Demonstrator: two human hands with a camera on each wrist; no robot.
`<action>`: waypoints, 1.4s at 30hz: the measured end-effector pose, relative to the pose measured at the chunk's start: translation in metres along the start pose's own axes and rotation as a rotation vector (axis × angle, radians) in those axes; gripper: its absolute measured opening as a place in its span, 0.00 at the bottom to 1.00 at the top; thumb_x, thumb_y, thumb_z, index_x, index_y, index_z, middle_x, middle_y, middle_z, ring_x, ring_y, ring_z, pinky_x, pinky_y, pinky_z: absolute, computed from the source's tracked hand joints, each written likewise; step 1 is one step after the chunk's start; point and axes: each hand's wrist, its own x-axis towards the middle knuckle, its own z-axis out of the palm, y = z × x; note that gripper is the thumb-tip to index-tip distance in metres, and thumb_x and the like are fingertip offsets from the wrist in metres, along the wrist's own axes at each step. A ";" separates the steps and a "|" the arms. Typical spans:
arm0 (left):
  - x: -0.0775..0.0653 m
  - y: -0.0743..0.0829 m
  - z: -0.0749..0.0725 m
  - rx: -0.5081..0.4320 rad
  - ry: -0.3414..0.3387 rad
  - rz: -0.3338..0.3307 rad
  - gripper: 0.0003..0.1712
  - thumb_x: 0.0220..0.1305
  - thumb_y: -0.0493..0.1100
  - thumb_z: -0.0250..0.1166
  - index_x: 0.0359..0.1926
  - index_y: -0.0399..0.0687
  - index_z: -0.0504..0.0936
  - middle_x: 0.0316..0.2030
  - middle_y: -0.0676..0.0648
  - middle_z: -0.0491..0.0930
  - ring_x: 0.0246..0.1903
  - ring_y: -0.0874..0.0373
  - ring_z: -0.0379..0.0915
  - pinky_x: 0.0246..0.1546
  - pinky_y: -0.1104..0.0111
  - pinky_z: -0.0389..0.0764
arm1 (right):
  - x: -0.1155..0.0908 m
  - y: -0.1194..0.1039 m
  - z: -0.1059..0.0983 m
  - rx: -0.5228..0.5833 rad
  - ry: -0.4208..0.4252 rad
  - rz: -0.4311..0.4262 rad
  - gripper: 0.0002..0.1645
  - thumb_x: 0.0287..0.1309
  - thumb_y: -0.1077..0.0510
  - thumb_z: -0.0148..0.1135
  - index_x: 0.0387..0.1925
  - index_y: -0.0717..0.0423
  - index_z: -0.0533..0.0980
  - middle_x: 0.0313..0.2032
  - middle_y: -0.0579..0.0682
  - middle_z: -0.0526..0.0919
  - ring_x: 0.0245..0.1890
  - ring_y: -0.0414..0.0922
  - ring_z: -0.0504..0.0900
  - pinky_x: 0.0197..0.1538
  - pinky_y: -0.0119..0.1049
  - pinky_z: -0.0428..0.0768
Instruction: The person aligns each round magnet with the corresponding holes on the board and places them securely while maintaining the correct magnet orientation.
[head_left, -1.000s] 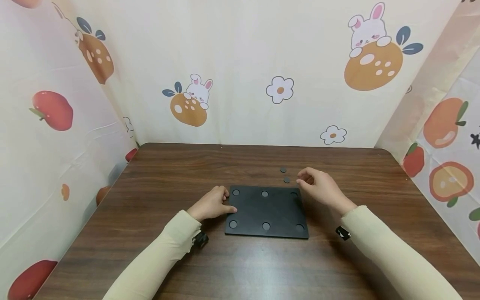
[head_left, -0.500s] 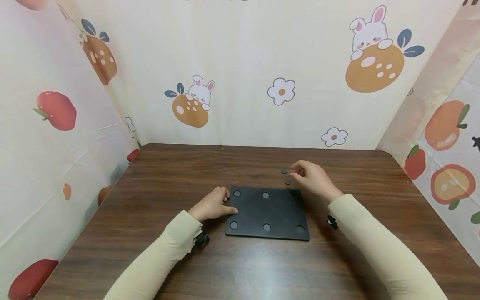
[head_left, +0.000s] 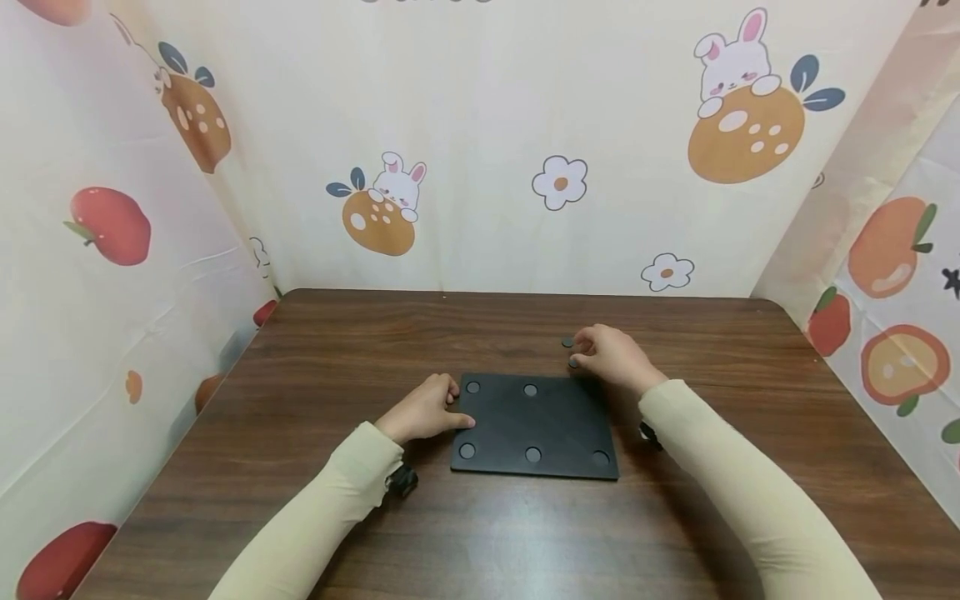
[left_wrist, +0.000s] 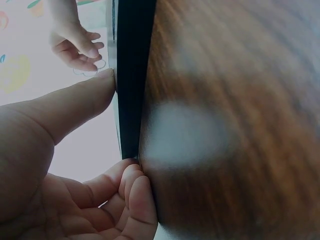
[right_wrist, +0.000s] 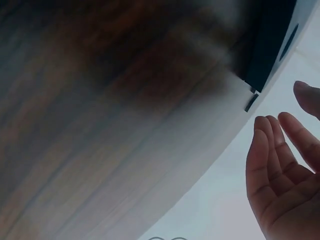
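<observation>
A flat black board (head_left: 536, 421) with several round recesses lies on the table. My left hand (head_left: 427, 408) holds it at the left edge, thumb on the top face and curled fingers against the side, as the left wrist view shows at the board's edge (left_wrist: 132, 80). Behind the board's far right corner, my right hand (head_left: 615, 358) is over two small dark discs. The farther disc (head_left: 567, 342) shows beside the index finger; the nearer disc (head_left: 573, 363) is partly covered by the thumb tip. In the right wrist view the thumb and fingers (right_wrist: 258, 145) are apart, with nothing between them.
The brown wood-grain table (head_left: 360, 333) ends at a printed curtain (head_left: 480, 208) behind and at both sides. A small black device (head_left: 402, 481) is strapped at the left wrist. The board's far right corner recess is hidden by the right hand.
My right hand has moved left, from beside the discs to right over them, partly covering the nearer one. The left hand and the board have stayed in place.
</observation>
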 end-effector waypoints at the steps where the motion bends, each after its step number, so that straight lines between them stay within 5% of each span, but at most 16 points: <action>1: 0.000 0.000 0.000 0.000 0.000 0.000 0.31 0.56 0.51 0.74 0.53 0.37 0.73 0.46 0.44 0.72 0.42 0.55 0.70 0.47 0.60 0.75 | 0.001 0.000 0.000 -0.011 -0.005 -0.001 0.20 0.62 0.54 0.65 0.52 0.60 0.78 0.47 0.58 0.83 0.47 0.54 0.82 0.50 0.51 0.80; 15: 0.002 -0.002 0.000 -0.009 -0.001 0.003 0.31 0.56 0.51 0.74 0.52 0.37 0.73 0.45 0.45 0.72 0.41 0.55 0.68 0.45 0.61 0.74 | 0.003 -0.003 0.006 -0.083 -0.082 0.011 0.20 0.62 0.55 0.65 0.53 0.60 0.79 0.48 0.60 0.83 0.48 0.55 0.83 0.52 0.53 0.80; 33: 0.001 -0.001 -0.001 -0.021 -0.013 -0.001 0.29 0.56 0.50 0.74 0.51 0.38 0.73 0.45 0.45 0.71 0.40 0.55 0.68 0.44 0.61 0.74 | 0.005 -0.001 0.007 -0.120 -0.072 0.003 0.15 0.62 0.59 0.64 0.49 0.60 0.82 0.45 0.58 0.83 0.44 0.53 0.83 0.49 0.51 0.81; 42: 0.001 -0.002 -0.001 -0.033 -0.011 -0.007 0.30 0.57 0.50 0.74 0.53 0.38 0.72 0.46 0.45 0.72 0.42 0.55 0.68 0.45 0.60 0.74 | 0.005 -0.001 0.007 -0.131 -0.070 -0.001 0.05 0.62 0.58 0.64 0.36 0.55 0.83 0.36 0.53 0.84 0.31 0.46 0.79 0.38 0.43 0.78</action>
